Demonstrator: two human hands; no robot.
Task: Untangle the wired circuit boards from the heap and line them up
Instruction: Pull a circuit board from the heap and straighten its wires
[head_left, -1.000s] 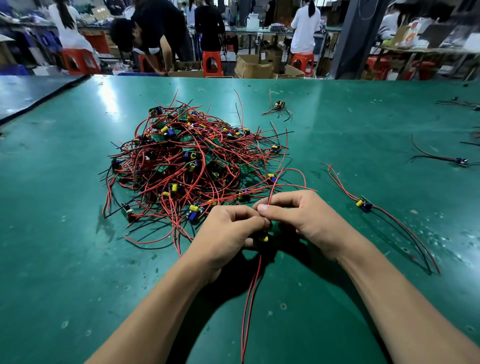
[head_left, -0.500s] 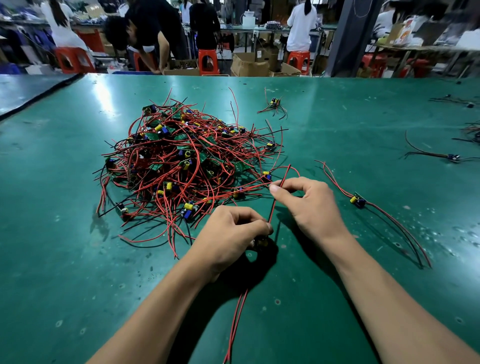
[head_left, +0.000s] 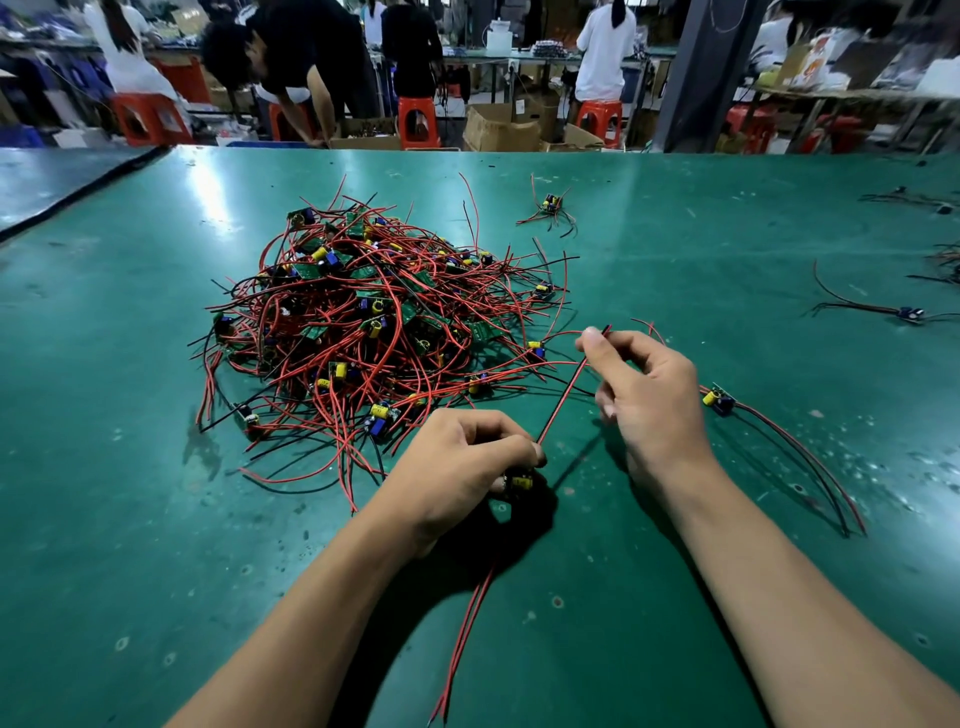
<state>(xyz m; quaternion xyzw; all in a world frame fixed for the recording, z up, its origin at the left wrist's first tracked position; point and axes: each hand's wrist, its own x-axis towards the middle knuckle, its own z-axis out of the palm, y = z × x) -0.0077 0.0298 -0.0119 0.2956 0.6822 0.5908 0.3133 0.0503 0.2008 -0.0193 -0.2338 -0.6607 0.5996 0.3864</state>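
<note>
- Plainly, little of the task is judged done: nearly all the boards are left tangled in the heap (head_left: 374, 332) at the middle of the table (head_left: 130, 467).
- One board (head_left: 521, 482) is clamped in the curled fingers of the left hand (head_left: 462, 462), just off the heap's near edge. Only its yellow capacitor is seen.
- One pair of leads (head_left: 563, 395) from it is pinched near the tip between thumb and forefinger of the right hand (head_left: 649, 400) and held straight. The other pair (head_left: 467, 623) is trailed toward the viewer.
- This board appears free of the heap and is judged ready to be laid down.
- One laid board (head_left: 718, 400) is seen just right of the right hand, its wires stretched out, so the line is counted at one.
- Two more loose boards are counted: a far board (head_left: 551, 203) beyond the heap and a side board (head_left: 909, 313) well to the right.
- Wires at the far right edge are too small to be counted.
- The heap's boards cannot be counted exactly; dozens are judged.
</note>
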